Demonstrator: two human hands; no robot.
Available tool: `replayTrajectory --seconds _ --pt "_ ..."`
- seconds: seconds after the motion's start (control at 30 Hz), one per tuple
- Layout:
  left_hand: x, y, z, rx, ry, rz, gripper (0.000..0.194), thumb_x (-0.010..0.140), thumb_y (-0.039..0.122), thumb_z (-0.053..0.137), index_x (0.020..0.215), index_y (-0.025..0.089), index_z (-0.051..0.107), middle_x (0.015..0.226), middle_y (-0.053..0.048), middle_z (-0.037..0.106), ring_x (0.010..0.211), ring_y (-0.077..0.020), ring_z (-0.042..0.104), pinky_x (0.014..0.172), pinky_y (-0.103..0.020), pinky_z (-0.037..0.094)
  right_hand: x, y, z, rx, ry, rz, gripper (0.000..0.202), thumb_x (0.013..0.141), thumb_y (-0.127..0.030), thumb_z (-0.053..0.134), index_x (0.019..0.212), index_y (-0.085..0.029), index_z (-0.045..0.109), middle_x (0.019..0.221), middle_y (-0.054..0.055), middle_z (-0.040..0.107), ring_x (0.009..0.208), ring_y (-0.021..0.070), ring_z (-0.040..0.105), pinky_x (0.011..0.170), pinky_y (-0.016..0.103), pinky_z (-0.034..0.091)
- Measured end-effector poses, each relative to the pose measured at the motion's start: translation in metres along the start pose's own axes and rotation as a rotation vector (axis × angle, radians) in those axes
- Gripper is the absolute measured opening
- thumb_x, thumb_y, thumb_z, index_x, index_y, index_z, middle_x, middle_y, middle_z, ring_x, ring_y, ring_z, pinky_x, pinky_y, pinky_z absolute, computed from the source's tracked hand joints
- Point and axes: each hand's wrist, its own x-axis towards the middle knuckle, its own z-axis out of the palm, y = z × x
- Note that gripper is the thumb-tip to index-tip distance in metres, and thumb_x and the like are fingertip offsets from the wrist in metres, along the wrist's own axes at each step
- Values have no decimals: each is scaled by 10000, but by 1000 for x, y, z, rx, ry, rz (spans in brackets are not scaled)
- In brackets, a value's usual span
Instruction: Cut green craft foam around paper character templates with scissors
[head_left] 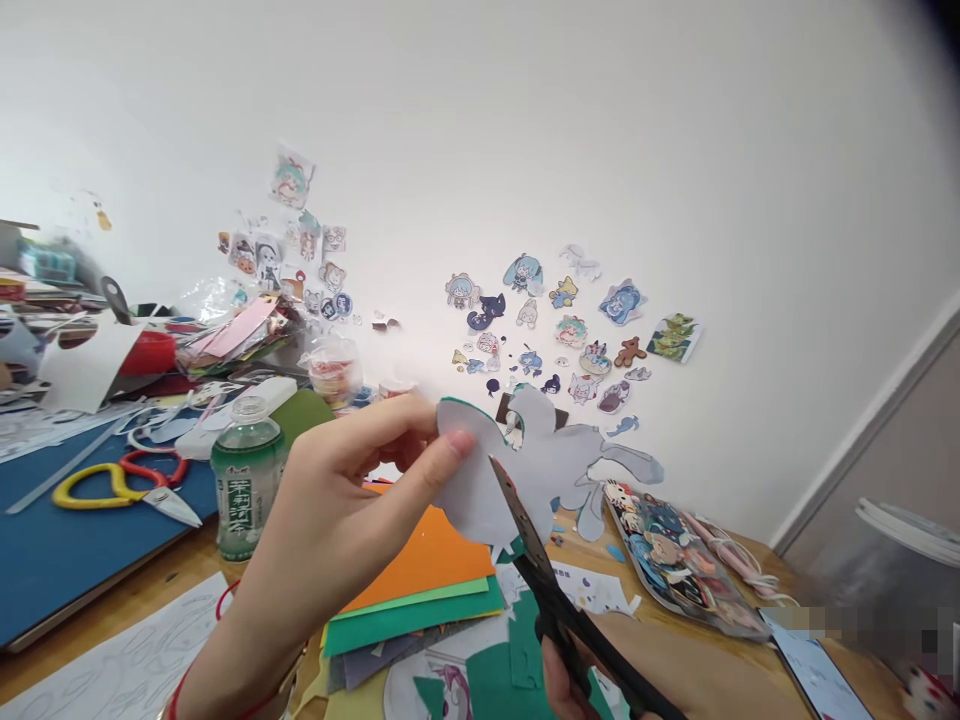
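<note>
My left hand (375, 470) pinches a white paper cutout (540, 460) by its left side, thumb in front and fingers behind. The cutout has a wavy outline with long lobes to the right, and a green edge shows along its top left. In my right hand (577, 670) is a pair of black-handled scissors (555, 600), pointing up and left. One blade lies in front of the cutout, near its lower middle; whether it touches the paper I cannot tell. Below lie green paper scraps (525, 640) and a stack of coloured paper with an orange sheet (435, 560) on top.
To the left stand a green-labelled bottle (247, 480) and yellow-and-red scissors (127, 485) on a blue board (97, 540). At the right are a sticker-covered case (667, 560), a phone (817, 660) and a bin (892, 570). Paper cutouts (525, 275) cover part of the wall.
</note>
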Motion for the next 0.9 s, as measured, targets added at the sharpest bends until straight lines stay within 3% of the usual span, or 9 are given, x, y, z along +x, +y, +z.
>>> replayTrajectory --seconds 0.07,0.17,0.47,0.6,0.73,0.9 --pt "1 -1 0 0 -7 14 203 834 338 593 701 190 635 628 -6 604 574 -137 535 495 -235 426 -3 -1 -3 3 -17 42 274 837 -460 489 878 -237 643 738 -42 610 640 98 604 529 173 433" --pt "5 -5 -3 2 -115 57 272 855 346 569 638 186 604 581 3 555 544 -124 496 470 -233 388 -4 -1 -7 17 -70 95 243 815 -459 604 878 -227 641 760 17 635 643 143 592 526 205 471" --pt "8 -5 -13 -18 -266 51 355 889 323 520 565 179 513 530 41 378 498 -89 340 431 -225 271 3 -3 -10 37 -212 139 257 850 -447 584 955 -217 626 830 27 622 706 170 559 561 248 423" --pt "9 -7 -12 8 -265 36 324 886 346 523 608 183 563 545 31 454 511 -100 405 446 -225 301 -1 -3 -9 17 -176 168 329 846 -534 557 910 -218 617 774 19 589 651 160 518 503 239 374" --pt "10 -10 -10 26 -286 57 284 880 344 538 646 194 596 586 25 521 556 -112 479 495 -225 352 -3 2 -6 1 -168 177 267 827 -473 581 867 -211 620 697 -7 543 561 129 460 463 225 329" --pt "12 -9 -9 49 -277 96 291 875 310 545 614 186 578 578 33 500 551 -94 459 494 -219 342 -2 13 1 65 -119 106 278 840 -473 559 837 -199 603 702 2 516 562 126 414 430 220 259"
